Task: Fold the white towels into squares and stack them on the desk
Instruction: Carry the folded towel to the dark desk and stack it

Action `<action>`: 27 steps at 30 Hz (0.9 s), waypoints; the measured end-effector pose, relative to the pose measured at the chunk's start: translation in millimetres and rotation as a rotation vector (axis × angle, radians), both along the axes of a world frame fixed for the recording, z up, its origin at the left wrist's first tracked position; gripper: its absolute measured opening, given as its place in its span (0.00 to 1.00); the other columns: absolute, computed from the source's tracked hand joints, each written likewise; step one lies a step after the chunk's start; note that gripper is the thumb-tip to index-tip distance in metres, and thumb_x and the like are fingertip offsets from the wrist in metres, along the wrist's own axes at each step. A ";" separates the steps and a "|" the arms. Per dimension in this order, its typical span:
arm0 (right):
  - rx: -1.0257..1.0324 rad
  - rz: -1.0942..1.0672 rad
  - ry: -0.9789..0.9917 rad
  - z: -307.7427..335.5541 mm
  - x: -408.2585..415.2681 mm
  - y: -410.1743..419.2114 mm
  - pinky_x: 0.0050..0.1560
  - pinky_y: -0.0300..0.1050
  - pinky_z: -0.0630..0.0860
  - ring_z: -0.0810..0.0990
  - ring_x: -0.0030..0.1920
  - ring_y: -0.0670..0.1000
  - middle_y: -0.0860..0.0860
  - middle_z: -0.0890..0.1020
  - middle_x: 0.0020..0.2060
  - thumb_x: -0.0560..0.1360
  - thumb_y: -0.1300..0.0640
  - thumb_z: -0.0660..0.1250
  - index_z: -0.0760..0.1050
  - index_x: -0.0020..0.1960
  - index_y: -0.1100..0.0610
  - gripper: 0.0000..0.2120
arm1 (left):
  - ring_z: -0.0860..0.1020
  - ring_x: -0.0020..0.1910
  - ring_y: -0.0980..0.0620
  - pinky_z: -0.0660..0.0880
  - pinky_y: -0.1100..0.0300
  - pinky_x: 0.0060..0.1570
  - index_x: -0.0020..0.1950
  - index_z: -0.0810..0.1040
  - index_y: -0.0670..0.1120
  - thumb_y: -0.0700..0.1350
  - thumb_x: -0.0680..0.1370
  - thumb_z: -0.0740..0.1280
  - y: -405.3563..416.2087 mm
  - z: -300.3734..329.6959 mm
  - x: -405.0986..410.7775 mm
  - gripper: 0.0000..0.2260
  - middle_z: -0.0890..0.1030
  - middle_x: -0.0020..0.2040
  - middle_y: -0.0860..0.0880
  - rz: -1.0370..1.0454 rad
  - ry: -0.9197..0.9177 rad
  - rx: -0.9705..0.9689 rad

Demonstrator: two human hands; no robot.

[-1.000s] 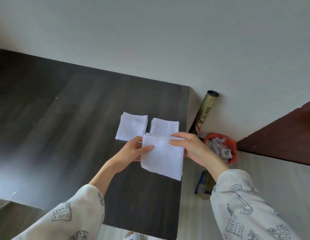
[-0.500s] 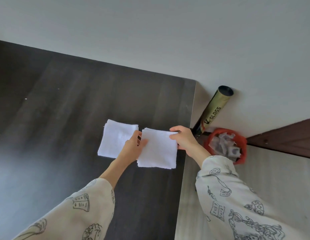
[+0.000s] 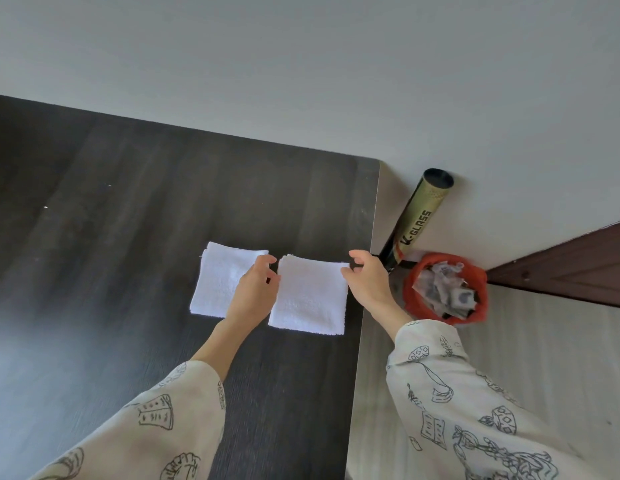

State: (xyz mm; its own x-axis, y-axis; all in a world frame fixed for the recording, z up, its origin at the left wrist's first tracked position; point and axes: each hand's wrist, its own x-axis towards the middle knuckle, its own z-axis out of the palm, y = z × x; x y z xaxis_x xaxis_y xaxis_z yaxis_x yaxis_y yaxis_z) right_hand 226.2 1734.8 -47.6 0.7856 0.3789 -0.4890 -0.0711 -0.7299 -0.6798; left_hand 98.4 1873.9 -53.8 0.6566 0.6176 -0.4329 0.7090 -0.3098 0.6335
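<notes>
1. Head view showed a dark wood desk (image 3: pixel 128 237) against a pale wall, its right edge beside a light floor
2. Two folded white towels lay side by side: the left towel (image 3: pixel 220 282) under my left hand (image 3: pixel 254 294), the right towel (image 3: pixel 310 297) between both hands; my right hand (image 3: pixel 369 284) sat at its right edge, both hands' fingers loosely curled, gripping nothing
3. An orange bin (image 3: pixel 447 289) held crumpled scraps, beside a leaning tube (image 3: pixel 419 216)

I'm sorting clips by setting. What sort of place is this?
Probably a room at home: a dark wooden desk against a plain wall, a red wastebasket full of rubbish on the floor beside it, a wooden door nearby.
</notes>
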 end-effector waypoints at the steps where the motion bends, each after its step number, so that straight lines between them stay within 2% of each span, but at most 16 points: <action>1: 0.012 -0.010 -0.005 5.1 -2.4 -3.7 0.57 0.39 0.66 0.73 0.61 0.53 0.57 0.72 0.64 0.76 0.61 0.61 0.68 0.68 0.58 0.20 | 0.73 0.48 0.49 0.76 0.54 0.51 0.68 0.64 0.45 0.41 0.80 0.58 -1.2 2.8 -4.0 0.16 0.76 0.59 0.42 -0.005 -0.018 0.004; 4: 0.031 -0.017 0.001 25.5 -15.6 -21.4 0.57 0.39 0.65 0.73 0.63 0.53 0.54 0.71 0.66 0.78 0.59 0.60 0.67 0.69 0.57 0.19 | 0.74 0.49 0.50 0.75 0.60 0.47 0.68 0.65 0.44 0.39 0.79 0.59 -12.4 15.0 -21.0 0.16 0.75 0.60 0.43 -0.053 -0.056 -0.017; 6: 0.041 -0.028 0.000 41.4 -29.9 -40.0 0.62 0.43 0.68 0.72 0.63 0.52 0.53 0.72 0.66 0.79 0.57 0.59 0.67 0.69 0.56 0.18 | 0.73 0.49 0.52 0.73 0.65 0.45 0.67 0.65 0.45 0.41 0.80 0.59 -25.1 26.7 -33.1 0.16 0.75 0.61 0.45 -0.091 -0.086 -0.023; 8: 0.076 -0.057 -0.024 56.3 -49.1 -65.5 0.61 0.45 0.71 0.74 0.61 0.51 0.52 0.75 0.63 0.79 0.56 0.58 0.68 0.67 0.56 0.17 | 0.74 0.52 0.51 0.72 0.64 0.48 0.67 0.66 0.47 0.43 0.80 0.58 -44.0 41.2 -46.2 0.15 0.74 0.61 0.46 -0.113 -0.133 -0.039; 11: 0.150 -0.158 -0.046 72.1 -88.5 -116.5 0.52 0.42 0.73 0.77 0.57 0.50 0.52 0.78 0.58 0.79 0.56 0.59 0.69 0.66 0.55 0.16 | 0.76 0.55 0.49 0.72 0.62 0.51 0.66 0.67 0.49 0.46 0.80 0.58 -82.4 56.3 -70.1 0.14 0.75 0.61 0.47 -0.162 -0.205 -0.085; 13: 0.191 -0.253 -0.062 78.3 -122.9 -158.0 0.55 0.47 0.76 0.78 0.55 0.51 0.52 0.79 0.55 0.78 0.56 0.60 0.71 0.64 0.55 0.15 | 0.77 0.53 0.51 0.72 0.63 0.50 0.65 0.69 0.50 0.47 0.80 0.58 -113.7 61.6 -87.0 0.13 0.76 0.60 0.47 -0.242 -0.244 -0.136; 15: 0.225 -0.367 -0.077 82.5 -161.5 -204.5 0.57 0.50 0.76 0.80 0.53 0.51 0.51 0.80 0.51 0.78 0.56 0.61 0.72 0.61 0.54 0.12 | 0.77 0.51 0.53 0.72 0.66 0.47 0.64 0.70 0.50 0.47 0.80 0.59 -150.6 65.6 -103.8 0.13 0.77 0.58 0.48 -0.365 -0.261 -0.155; 17: 0.244 -0.472 -0.069 90.8 -202.4 -255.0 0.52 0.48 0.76 0.81 0.46 0.49 0.52 0.80 0.49 0.78 0.57 0.61 0.73 0.59 0.54 0.10 | 0.76 0.48 0.54 0.71 0.72 0.40 0.65 0.70 0.48 0.46 0.80 0.59 -195.8 74.4 -121.4 0.13 0.77 0.53 0.52 -0.532 -0.245 -0.162; 19: 0.244 -0.576 -0.066 100.6 -240.4 -309.2 0.50 0.46 0.75 0.81 0.43 0.49 0.54 0.81 0.48 0.78 0.58 0.62 0.73 0.59 0.56 0.11 | 0.75 0.48 0.55 0.70 0.76 0.40 0.65 0.69 0.46 0.43 0.80 0.59 -244.2 82.5 -136.3 0.14 0.76 0.52 0.53 -0.772 -0.205 -0.170; 20: 0.229 -0.624 -0.085 106.3 -257.5 -337.9 0.50 0.47 0.75 0.81 0.45 0.51 0.54 0.81 0.48 0.78 0.57 0.62 0.74 0.59 0.55 0.10 | 0.76 0.50 0.54 0.71 0.75 0.44 0.66 0.69 0.46 0.42 0.80 0.59 -269.5 86.0 -143.1 0.14 0.76 0.53 0.52 -0.880 -0.181 -0.164; 22: 0.222 -0.738 -0.122 117.3 -291.8 -396.2 0.50 0.48 0.75 0.81 0.46 0.53 0.54 0.81 0.48 0.78 0.57 0.62 0.74 0.55 0.53 0.07 | 0.78 0.53 0.48 0.74 0.61 0.52 0.65 0.70 0.45 0.41 0.79 0.60 -319.1 92.2 -154.0 0.14 0.77 0.52 0.48 -1.034 -0.171 -0.140; 23: 0.234 -0.804 -0.134 120.9 -309.1 -424.7 0.48 0.47 0.76 0.81 0.45 0.53 0.54 0.81 0.47 0.78 0.58 0.62 0.73 0.54 0.53 0.06 | 0.78 0.54 0.46 0.73 0.58 0.53 0.64 0.71 0.44 0.40 0.79 0.60 -344.6 96.9 -159.1 0.13 0.78 0.52 0.47 -1.097 -0.181 -0.130; 25: 0.250 -0.927 -0.153 126.9 -345.2 -480.9 0.45 0.44 0.75 0.81 0.43 0.52 0.52 0.81 0.45 0.78 0.58 0.62 0.74 0.55 0.54 0.07 | 0.78 0.50 0.51 0.72 0.64 0.48 0.63 0.71 0.42 0.40 0.79 0.61 -398.7 103.0 -168.1 0.13 0.78 0.51 0.46 -1.189 -0.208 -0.109; 27: 0.255 -1.011 -0.163 130.4 -376.2 -532.5 0.44 0.43 0.75 0.80 0.42 0.52 0.53 0.81 0.45 0.78 0.59 0.62 0.74 0.56 0.56 0.08 | 0.75 0.41 0.62 0.68 0.74 0.41 0.63 0.72 0.42 0.40 0.79 0.61 -452.1 109.6 -177.0 0.12 0.76 0.47 0.51 -1.260 -0.244 -0.091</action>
